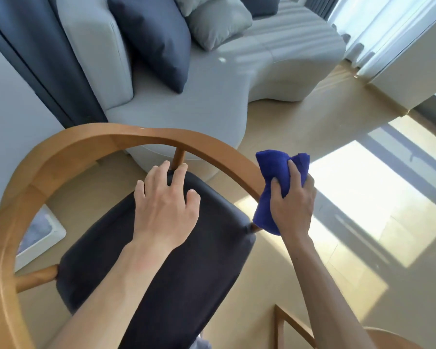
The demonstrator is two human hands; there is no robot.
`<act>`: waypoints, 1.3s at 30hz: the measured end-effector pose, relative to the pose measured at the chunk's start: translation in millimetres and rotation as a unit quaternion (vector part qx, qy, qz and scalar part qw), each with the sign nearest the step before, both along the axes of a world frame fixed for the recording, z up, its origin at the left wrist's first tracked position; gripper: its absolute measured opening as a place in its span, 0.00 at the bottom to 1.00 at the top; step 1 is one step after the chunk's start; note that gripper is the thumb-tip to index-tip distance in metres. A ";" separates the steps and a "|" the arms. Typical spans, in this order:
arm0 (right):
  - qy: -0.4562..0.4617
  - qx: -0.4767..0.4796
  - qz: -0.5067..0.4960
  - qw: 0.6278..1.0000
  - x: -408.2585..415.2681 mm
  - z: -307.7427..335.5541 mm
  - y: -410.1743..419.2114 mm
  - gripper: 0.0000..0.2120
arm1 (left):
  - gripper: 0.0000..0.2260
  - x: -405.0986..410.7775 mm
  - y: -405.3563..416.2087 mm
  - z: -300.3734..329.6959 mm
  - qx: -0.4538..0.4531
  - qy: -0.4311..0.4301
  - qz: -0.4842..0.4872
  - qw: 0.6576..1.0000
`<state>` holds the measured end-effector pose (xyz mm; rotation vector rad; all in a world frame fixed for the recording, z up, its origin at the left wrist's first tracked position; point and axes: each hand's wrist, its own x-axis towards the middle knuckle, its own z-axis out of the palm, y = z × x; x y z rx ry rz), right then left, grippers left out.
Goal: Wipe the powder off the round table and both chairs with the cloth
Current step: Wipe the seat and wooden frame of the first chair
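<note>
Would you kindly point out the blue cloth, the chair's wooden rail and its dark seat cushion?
blue cloth [271, 167]: head view, upper bunched part.
wooden rail [146, 138]: head view, top of the curve.
seat cushion [207, 263]: head view, bare fabric.

I can't see the chair [61, 157] whole: its curved wooden rail runs off the left and bottom edges, and my left hand [165, 210] and forearm cover the middle of the dark seat [212, 260]. My right hand [291, 205] hides part of the blue cloth [269, 167] it grips, and the cloth hides the rail's end. At the bottom right only a sliver of the table [398, 340] shows. Any powder is too faint to tell.
</note>
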<state>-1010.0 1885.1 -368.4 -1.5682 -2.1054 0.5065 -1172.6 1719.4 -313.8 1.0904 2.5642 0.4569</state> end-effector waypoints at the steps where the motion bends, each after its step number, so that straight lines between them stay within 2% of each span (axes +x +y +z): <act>1: -0.069 -0.017 0.006 0.997 1.9 -10.2 2.4 0.25 | 0.30 1.1 1.7 -0.9 -0.002 0.002 -0.003 1.000; 3: -0.177 -0.043 0.022 0.983 4.5 -29.0 3.8 0.29 | 0.30 2.1 4.8 -2.8 -0.006 0.004 -0.007 1.000; 8: -0.190 -0.065 0.002 0.980 0.5 -47.9 10.9 0.37 | 0.30 0.2 13.1 -8.6 -0.012 0.005 -0.007 1.000; 14: -0.163 -0.032 -0.001 0.986 -20.9 -57.0 20.4 0.32 | 0.26 -14.8 13.6 -14.1 -0.019 0.009 0.009 1.000; 16: -0.165 -0.027 0.007 0.986 -37.4 -58.5 25.8 0.32 | 0.28 -24.6 9.6 -15.5 -0.025 0.012 0.022 0.999; 21: -0.158 -0.033 0.040 0.986 -84.6 -60.2 38.2 0.30 | 0.24 -47.5 -4.8 -23.1 -0.032 0.016 0.057 0.998; 31: -0.141 -0.032 0.149 0.978 -175.4 -59.6 40.1 0.27 | 0.29 -86.1 -27.0 -26.9 -0.029 0.021 0.122 0.992; 39: -0.133 0.008 0.243 0.961 -269.1 -66.3 -0.8 0.22 | 0.29 -117.9 -58.5 -29.5 -0.010 -0.016 0.191 0.981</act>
